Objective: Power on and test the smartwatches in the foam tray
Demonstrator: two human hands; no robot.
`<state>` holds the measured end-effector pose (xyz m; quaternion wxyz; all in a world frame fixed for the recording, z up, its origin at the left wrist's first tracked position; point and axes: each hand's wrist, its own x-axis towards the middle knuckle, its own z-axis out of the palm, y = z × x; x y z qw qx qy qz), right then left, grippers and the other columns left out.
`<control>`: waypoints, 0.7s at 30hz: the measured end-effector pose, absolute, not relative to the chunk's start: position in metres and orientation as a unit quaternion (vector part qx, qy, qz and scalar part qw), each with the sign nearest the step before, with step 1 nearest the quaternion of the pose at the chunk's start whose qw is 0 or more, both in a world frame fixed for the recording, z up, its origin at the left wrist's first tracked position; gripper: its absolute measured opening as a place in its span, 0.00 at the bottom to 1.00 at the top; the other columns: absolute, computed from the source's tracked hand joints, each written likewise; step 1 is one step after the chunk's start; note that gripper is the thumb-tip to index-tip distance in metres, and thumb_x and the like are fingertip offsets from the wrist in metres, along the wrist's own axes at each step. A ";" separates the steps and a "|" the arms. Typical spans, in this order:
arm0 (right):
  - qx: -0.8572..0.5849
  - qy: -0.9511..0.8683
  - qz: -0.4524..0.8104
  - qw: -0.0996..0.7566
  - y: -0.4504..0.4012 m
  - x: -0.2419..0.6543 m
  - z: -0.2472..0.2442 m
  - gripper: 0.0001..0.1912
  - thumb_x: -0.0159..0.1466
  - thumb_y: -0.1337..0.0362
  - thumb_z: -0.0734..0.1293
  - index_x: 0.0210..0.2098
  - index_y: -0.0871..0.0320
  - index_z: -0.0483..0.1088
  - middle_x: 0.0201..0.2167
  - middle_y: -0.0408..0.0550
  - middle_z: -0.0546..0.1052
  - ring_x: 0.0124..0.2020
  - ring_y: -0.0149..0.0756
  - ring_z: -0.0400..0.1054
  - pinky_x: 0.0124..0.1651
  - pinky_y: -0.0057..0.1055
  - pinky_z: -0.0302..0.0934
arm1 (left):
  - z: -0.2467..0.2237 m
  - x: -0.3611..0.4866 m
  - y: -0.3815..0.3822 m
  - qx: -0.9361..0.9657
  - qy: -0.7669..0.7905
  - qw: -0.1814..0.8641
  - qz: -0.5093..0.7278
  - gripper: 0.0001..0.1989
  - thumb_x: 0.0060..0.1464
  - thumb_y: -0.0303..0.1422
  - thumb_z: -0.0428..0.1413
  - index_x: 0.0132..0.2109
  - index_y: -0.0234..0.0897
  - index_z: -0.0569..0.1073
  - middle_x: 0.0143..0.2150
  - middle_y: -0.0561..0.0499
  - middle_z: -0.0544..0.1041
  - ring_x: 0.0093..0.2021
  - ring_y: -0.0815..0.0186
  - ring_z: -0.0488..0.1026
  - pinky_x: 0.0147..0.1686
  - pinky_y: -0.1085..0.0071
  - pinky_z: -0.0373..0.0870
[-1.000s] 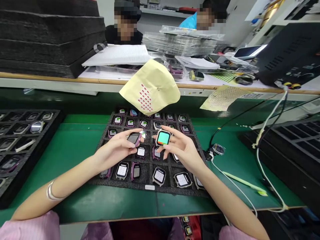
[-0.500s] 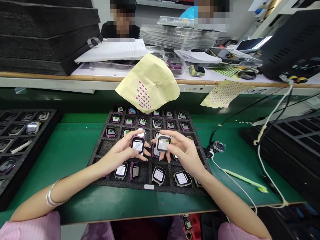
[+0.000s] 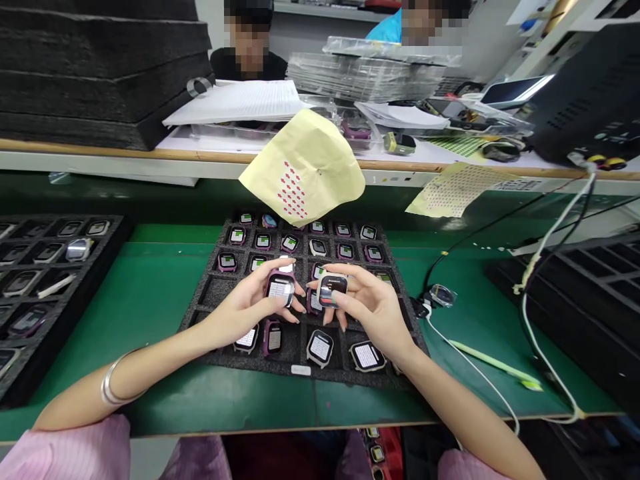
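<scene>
My left hand is closed on a purple-framed watch with a lit white screen, the thumb over its lower edge. In my right hand a light-framed watch is gripped, its screen dark with a coloured band at the bottom and my thumb on it. Both watches are held side by side, apart, above a black foam tray. Many watches with lit screens lie in the tray's compartments, among them a light-framed watch and a purple watch near the front edge.
Another foam tray with watches is at the left. Yellow sticker sheets hang from the shelf. At the right are cables, a green brush and stacked black trays. Two people sit beyond the shelf.
The right-hand watch's screen has gone from a light page to a dark one with a coloured band. The left-hand watch is tilted slightly, with glare on it. The whole view has shifted a little.
</scene>
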<state>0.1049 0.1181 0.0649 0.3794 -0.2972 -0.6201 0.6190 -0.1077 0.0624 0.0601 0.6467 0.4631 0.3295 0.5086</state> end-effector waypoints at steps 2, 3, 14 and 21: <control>-0.292 -0.617 0.626 0.377 0.118 0.106 0.064 0.18 0.62 0.64 0.69 0.51 0.57 0.68 0.39 0.52 0.79 0.24 0.35 0.74 0.18 0.25 0.63 | 0.061 -0.108 0.063 0.460 0.339 0.646 0.506 0.23 0.58 0.27 0.56 0.60 0.41 0.64 0.44 0.46 0.73 0.42 0.61 0.75 0.40 0.62 0.78; -0.291 -0.616 0.629 0.376 0.117 0.106 0.064 0.18 0.62 0.64 0.69 0.51 0.57 0.68 0.40 0.52 0.79 0.24 0.35 0.75 0.19 0.26 0.64 | 0.061 -0.108 0.063 0.458 0.342 0.646 0.505 0.23 0.57 0.27 0.56 0.59 0.41 0.64 0.44 0.46 0.73 0.42 0.61 0.75 0.40 0.62 0.78; -0.277 -0.602 0.654 0.364 0.116 0.107 0.066 0.24 0.61 0.68 0.71 0.56 0.57 0.65 0.43 0.54 0.78 0.30 0.39 0.77 0.24 0.30 0.71 | 0.063 -0.106 0.063 0.428 0.354 0.656 0.511 0.23 0.55 0.26 0.57 0.58 0.40 0.66 0.45 0.46 0.74 0.40 0.62 0.75 0.39 0.63 0.78; -0.271 -0.604 0.654 0.365 0.120 0.108 0.064 0.19 0.62 0.65 0.70 0.52 0.58 0.67 0.42 0.54 0.79 0.27 0.37 0.75 0.21 0.27 0.67 | 0.062 -0.105 0.063 0.428 0.356 0.659 0.506 0.25 0.53 0.24 0.56 0.58 0.39 0.65 0.43 0.46 0.74 0.40 0.61 0.75 0.38 0.62 0.78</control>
